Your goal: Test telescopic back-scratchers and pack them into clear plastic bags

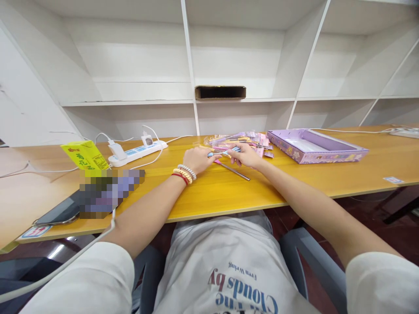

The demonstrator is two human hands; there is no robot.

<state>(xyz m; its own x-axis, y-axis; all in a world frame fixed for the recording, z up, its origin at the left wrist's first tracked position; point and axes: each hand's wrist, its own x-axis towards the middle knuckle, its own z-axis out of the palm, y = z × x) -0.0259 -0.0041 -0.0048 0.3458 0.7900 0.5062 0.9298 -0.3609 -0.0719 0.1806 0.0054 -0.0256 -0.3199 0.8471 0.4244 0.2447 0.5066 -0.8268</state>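
Here we have both bare hands meeting over the smooth, glossy yellow-brown wooden desk. Our left hand grips one end of a slim light-blue stick with a thin greyish shaft, our right hand pinches the other; whether it is one piece or two joined, we cannot tell. It sits level between our fingers, just above the desktop. Below it lies a thin, round metallic-grey rod with a pink tip, slanting towards us. Behind, shiny clear plastic packets of slim purple, pink and yellow items overlap in a loose heap.

Now the count: two hands, one stick, one rod, and packets too tangled to number. We spot one shallow purple card tray to the right, one creased bright-yellow carton to the left, and three wristbands, two of them coiled.
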